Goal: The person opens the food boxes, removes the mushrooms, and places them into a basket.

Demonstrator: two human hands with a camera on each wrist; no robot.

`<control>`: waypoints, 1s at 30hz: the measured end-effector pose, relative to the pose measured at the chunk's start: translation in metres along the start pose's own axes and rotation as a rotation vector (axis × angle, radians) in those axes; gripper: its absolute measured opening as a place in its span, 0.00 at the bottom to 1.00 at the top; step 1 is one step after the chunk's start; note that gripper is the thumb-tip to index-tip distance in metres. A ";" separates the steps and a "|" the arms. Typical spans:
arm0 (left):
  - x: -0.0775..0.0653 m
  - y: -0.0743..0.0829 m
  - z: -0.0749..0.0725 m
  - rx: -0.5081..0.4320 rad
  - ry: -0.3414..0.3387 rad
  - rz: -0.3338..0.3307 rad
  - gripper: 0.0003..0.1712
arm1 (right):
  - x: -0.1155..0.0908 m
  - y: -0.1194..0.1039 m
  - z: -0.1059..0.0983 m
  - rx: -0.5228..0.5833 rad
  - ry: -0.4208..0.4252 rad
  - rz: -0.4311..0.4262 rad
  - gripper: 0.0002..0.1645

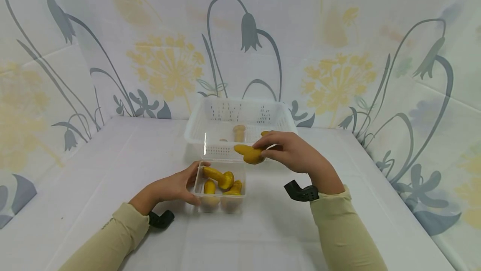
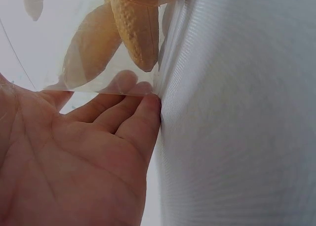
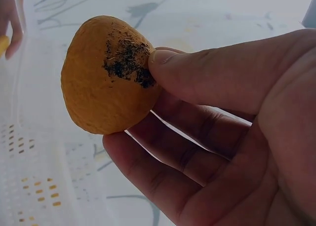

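Observation:
My right hand [image 1: 287, 150] pinches a yellow toy mushroom [image 1: 253, 157] between thumb and fingers, raised at the near side of the white basket. Its rounded cap [image 3: 101, 75] carries a dark smudge beside the thumb tip in the right wrist view. On the table, my left hand [image 1: 169, 187] holds a clear plastic box [image 1: 201, 193] by its left side, thumb toward the front corner and fingers toward the back. Several yellow mushrooms [image 1: 213, 173] lie in this box. In the left wrist view, the fingers [image 2: 140, 125] lie against the clear wall with mushrooms [image 2: 136, 33] showing through.
Behind the box stands a white perforated basket [image 1: 193, 127], with a tan mushroom [image 1: 239, 133] and another yellow piece [image 1: 264, 132] inside. The box's clear lid [image 1: 210, 152] stands raised in front of the basket. A white cloth covers the table [image 1: 112, 158]; patterned fabric [image 1: 169, 12] hangs around it.

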State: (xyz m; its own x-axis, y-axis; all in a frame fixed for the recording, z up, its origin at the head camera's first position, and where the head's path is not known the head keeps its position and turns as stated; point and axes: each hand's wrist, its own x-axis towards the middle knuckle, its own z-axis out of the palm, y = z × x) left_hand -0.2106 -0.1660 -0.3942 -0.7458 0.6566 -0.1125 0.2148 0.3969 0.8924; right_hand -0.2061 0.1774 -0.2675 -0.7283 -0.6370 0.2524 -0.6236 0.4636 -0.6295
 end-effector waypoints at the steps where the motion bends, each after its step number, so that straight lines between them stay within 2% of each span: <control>1: 0.000 0.000 0.000 0.002 0.000 0.000 0.58 | -0.001 0.000 -0.002 -0.005 0.007 0.004 0.13; 12: -0.001 0.001 0.000 -0.004 -0.003 0.007 0.59 | -0.007 0.010 -0.018 -0.032 0.086 0.066 0.14; 19: -0.002 0.001 0.001 -0.014 -0.001 0.003 0.60 | -0.009 0.020 -0.021 -0.041 0.124 0.081 0.14; 30: -0.002 0.002 0.002 -0.018 0.002 0.005 0.60 | -0.009 0.036 -0.024 -0.084 0.183 0.170 0.15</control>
State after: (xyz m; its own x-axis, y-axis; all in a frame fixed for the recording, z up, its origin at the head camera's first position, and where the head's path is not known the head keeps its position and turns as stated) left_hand -0.2074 -0.1651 -0.3926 -0.7458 0.6576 -0.1070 0.2071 0.3815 0.9009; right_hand -0.2288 0.2144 -0.2747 -0.8594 -0.4269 0.2815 -0.5033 0.6088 -0.6133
